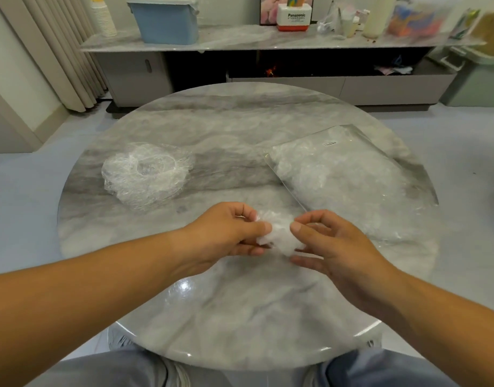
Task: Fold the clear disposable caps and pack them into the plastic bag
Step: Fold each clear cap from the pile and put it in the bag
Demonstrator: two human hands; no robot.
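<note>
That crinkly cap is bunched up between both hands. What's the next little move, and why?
Probably carry the cap to the plastic bag and slip it in: the left hand and right hand pinch it into a compact wad, and the bag lies just right of them.

Bare forearms [100,297] — pale grey-blue trousers [128,372], loosely creased, over both knees.

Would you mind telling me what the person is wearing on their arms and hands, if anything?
Nothing shows on either: the left hand and right hand have no gloves, rings or watch, and both forearms are bare to the frame edge, with no sleeve in view. The thumbnails are short and unpainted.
</note>
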